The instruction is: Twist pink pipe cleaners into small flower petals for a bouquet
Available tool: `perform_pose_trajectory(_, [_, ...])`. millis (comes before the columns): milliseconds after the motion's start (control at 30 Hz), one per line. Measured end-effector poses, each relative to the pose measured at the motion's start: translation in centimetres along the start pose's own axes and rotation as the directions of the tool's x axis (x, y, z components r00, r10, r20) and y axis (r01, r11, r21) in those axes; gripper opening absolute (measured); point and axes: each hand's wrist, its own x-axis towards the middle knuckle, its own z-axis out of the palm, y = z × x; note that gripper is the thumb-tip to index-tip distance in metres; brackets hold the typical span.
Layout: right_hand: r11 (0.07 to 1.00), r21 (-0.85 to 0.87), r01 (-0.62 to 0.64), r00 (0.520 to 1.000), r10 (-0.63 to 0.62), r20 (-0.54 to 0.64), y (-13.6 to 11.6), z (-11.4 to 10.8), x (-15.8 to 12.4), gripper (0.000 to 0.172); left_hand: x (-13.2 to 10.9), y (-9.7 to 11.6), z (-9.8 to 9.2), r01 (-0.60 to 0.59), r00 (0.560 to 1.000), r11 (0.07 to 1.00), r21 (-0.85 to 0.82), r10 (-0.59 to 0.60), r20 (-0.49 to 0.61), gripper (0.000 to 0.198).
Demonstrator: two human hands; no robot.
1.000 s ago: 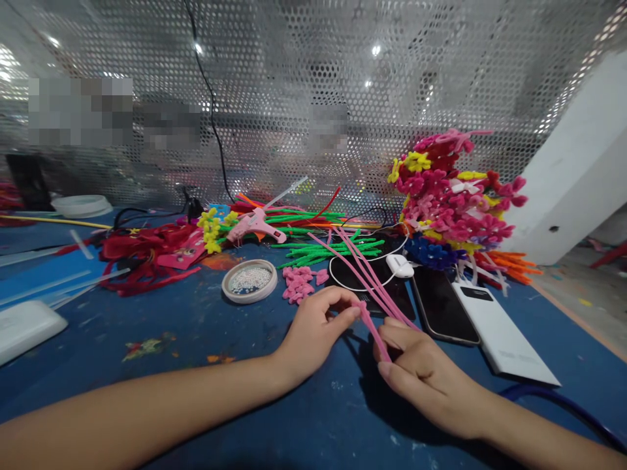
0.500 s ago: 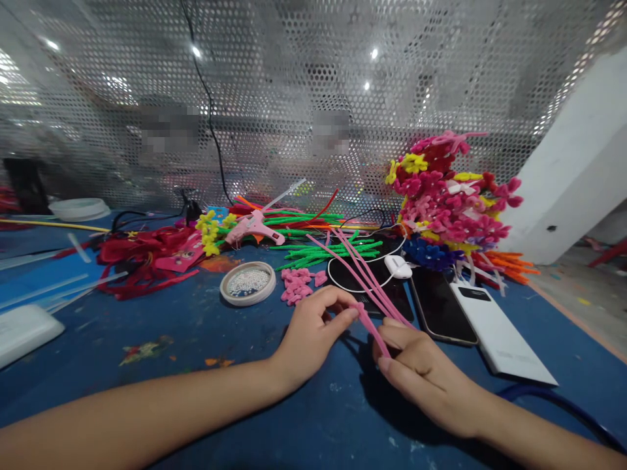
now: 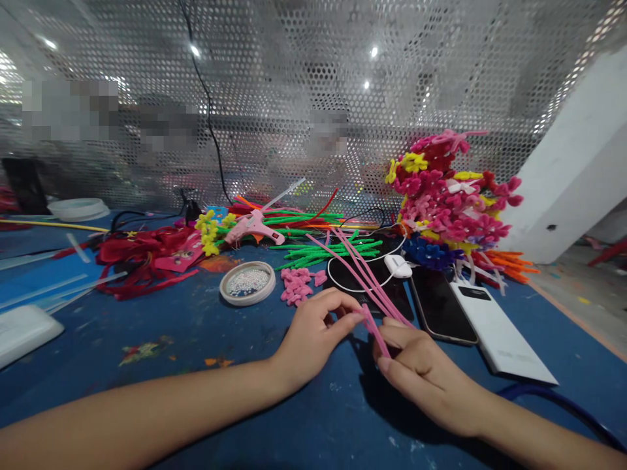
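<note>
Between my hands runs a short doubled pink fuzzy stem (image 3: 376,334). My left hand (image 3: 321,329) pinches its upper end between thumb and forefinger. The lower end sits in the closed fingers of my right hand (image 3: 426,375). Several long pink stems (image 3: 360,264) slant up and left from behind my right hand, over a dark flat device. Just beyond my left hand lies a small heap of pink looped pieces (image 3: 296,285). To its left is a round dish (image 3: 247,284) of small white beads.
Green stems (image 3: 333,249) and a pink glue gun (image 3: 255,227) lie farther back. Red flowers (image 3: 147,258) are at left. On the right are a fuzzy flower bunch (image 3: 450,196), a black phone (image 3: 441,303), a white power bank (image 3: 502,333) and an earphone case (image 3: 398,266).
My left fingers have shifted slightly at the upper end of the short pink stem, where two separate tips now show. My right hand has hardly moved.
</note>
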Motion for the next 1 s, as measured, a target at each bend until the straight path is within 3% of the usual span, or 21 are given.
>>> perform_pose_trajectory(233, [0.994, -0.062, 0.086, 0.996, -0.085, 0.013, 0.09, 0.05, -0.34, 0.039, 0.27, -0.18, -0.02, 0.05, 0.997, 0.998, -0.031, -0.051, -0.055, 0.015])
perform_pose_trajectory(367, [0.995, -0.075, 0.066, 0.998, -0.065, 0.016, 0.03, 0.05, -0.35, 0.039, 0.31, -0.3, -0.01, 0.059, 0.997, 0.997, -0.047, -0.062, -0.056, 0.015])
perform_pose_trajectory(867, [0.997, -0.078, 0.024, 0.999, -0.023, 0.022, 0.2, 0.06, -0.21, 0.039, 0.22, -0.55, 0.03, 0.026, 0.999, 1.0, -0.009, -0.026, 0.033, 0.011])
perform_pose_trajectory(1000, [0.996, -0.088, 0.029, 1.0, -0.03, -0.007, 0.13, 0.23, -0.1, 0.04, 0.01, -0.24, -0.08, -0.038, 0.995, 0.999, 0.014, 0.037, 0.096, 0.009])
